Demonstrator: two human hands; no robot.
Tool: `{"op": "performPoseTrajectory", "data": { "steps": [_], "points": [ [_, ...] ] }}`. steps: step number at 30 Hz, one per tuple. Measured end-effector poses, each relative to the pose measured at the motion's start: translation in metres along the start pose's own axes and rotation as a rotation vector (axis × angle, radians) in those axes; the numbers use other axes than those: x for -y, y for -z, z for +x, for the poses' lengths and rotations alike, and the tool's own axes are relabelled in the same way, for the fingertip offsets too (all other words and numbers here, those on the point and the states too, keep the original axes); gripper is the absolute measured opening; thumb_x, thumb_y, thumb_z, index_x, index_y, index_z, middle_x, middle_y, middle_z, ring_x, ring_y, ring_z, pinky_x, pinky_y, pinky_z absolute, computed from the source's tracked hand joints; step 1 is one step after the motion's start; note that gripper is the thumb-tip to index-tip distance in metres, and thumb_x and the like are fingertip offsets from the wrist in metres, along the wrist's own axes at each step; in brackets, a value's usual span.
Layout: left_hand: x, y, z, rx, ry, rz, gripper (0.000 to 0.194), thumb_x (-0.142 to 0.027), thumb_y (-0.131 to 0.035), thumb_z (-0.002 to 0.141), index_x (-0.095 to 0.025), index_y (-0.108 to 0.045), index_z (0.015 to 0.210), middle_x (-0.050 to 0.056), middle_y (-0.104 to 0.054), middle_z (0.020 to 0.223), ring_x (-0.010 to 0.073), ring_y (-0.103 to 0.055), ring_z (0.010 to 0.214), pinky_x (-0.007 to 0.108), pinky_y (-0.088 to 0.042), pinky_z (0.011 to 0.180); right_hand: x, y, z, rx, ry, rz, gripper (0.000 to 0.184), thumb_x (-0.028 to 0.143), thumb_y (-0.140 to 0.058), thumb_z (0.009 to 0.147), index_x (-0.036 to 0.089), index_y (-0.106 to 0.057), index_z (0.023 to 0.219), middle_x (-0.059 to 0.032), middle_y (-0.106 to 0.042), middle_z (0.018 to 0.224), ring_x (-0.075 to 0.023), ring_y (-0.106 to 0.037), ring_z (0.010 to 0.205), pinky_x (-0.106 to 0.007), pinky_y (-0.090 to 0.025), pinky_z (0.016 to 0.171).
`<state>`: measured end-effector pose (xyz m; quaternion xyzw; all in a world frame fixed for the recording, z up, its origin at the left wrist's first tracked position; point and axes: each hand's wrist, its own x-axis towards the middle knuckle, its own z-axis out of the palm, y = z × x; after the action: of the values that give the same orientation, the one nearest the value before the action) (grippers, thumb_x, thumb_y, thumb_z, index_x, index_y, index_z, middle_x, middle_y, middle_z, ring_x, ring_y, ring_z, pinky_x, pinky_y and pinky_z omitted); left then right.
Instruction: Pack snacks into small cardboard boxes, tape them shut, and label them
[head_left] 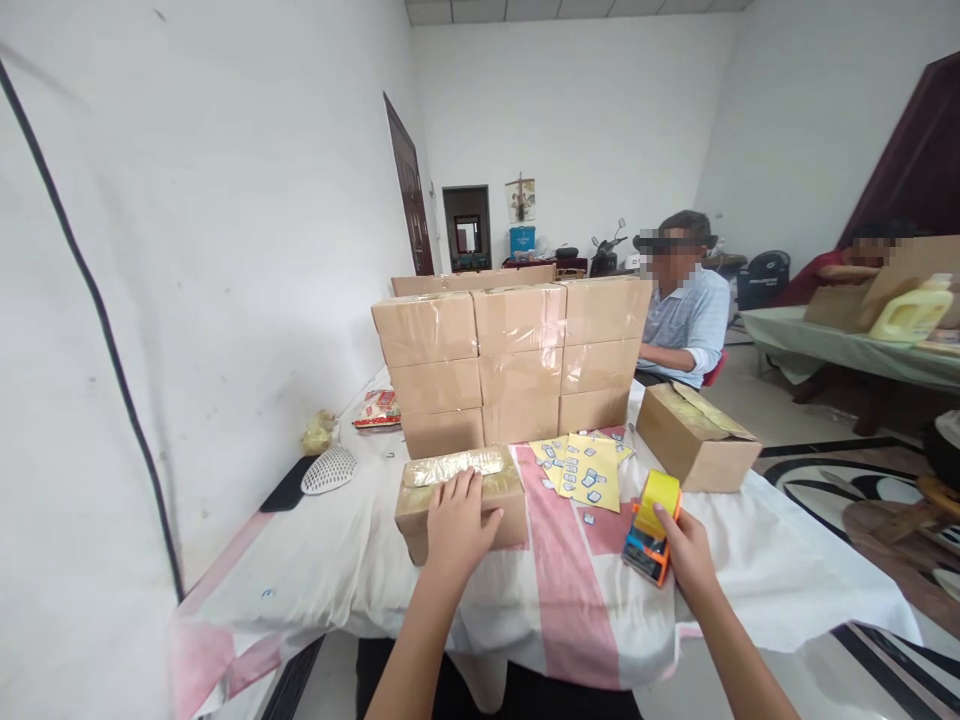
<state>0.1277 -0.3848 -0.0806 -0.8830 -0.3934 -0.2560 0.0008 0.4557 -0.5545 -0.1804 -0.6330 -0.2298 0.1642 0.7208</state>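
My left hand lies with its fingers spread on the front and top of a small cardboard box. Shiny clear tape covers that box's top. In my right hand is an orange tape dispenser carrying a yellowish roll of packing tape; my fingers are wrapped round its right side. Between the hands, yellow sticker sheets with blue-and-white pictures lie on the cloth. To the right stands another cardboard box, its top flaps slightly raised.
Taped cardboard boxes form a stacked wall behind the near box. A white mesh object and a red snack bag lie to the left on the tablecloth. One person sits beyond the table; another works at a table on the right.
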Motion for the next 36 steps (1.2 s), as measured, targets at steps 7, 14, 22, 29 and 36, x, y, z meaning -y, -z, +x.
{"op": "performPoseTrajectory", "data": {
  "steps": [7,14,22,29,36],
  "points": [
    [-0.001,-0.002,-0.005,-0.069,-0.008,-0.005,0.05,-0.034,-0.066,0.088,-0.018,-0.061,0.134,0.014,-0.067,0.132,0.0378,-0.056,0.124,0.058,-0.043,0.107,0.001,0.0,-0.002,0.023,0.009,-0.012,0.061,0.062,-0.081,0.071,0.012,-0.072,0.104,-0.0164,-0.079,0.104,-0.0346,-0.076,0.089,-0.036,-0.063,0.069],
    [0.001,-0.002,-0.014,-0.196,-0.101,-0.072,0.034,-0.028,-0.053,0.096,-0.018,-0.061,0.128,0.012,-0.067,0.127,0.0293,-0.059,0.121,0.051,-0.042,0.111,0.0,0.002,-0.001,0.117,0.089,-0.116,0.054,0.06,-0.078,0.074,0.013,-0.074,0.1,-0.0129,-0.079,0.095,-0.0318,-0.075,0.083,-0.036,-0.062,0.067],
    [-0.086,-0.081,-0.06,-0.11,-0.104,-0.655,0.022,-0.027,-0.058,0.087,-0.024,-0.071,0.104,0.009,-0.067,0.113,0.0257,-0.062,0.101,0.039,-0.052,0.088,0.02,-0.058,-0.045,0.121,0.114,0.02,0.051,0.063,-0.077,0.075,0.015,-0.074,0.091,-0.0123,-0.077,0.082,-0.0291,-0.072,0.069,-0.034,-0.059,0.057],
    [-0.064,-0.088,-0.054,0.139,0.425,-1.058,0.031,-0.042,-0.058,0.088,-0.017,-0.074,0.096,0.011,-0.063,0.105,0.0258,-0.06,0.099,0.039,-0.048,0.092,0.018,-0.123,-0.063,0.252,0.277,0.058,0.045,0.062,-0.067,0.086,0.018,-0.073,0.082,-0.0094,-0.074,0.074,-0.0249,-0.068,0.064,-0.033,-0.056,0.057],
    [-0.067,-0.097,-0.052,0.207,0.425,-1.122,0.021,-0.039,-0.065,0.082,-0.021,-0.076,0.085,0.007,-0.061,0.096,0.0208,-0.059,0.086,0.033,-0.045,0.08,-0.003,-0.127,-0.064,0.24,0.303,-0.04,0.057,0.071,-0.056,0.091,0.018,-0.068,0.071,-0.0058,-0.065,0.065,-0.0211,-0.059,0.059,-0.031,-0.049,0.054]
  ]
}}
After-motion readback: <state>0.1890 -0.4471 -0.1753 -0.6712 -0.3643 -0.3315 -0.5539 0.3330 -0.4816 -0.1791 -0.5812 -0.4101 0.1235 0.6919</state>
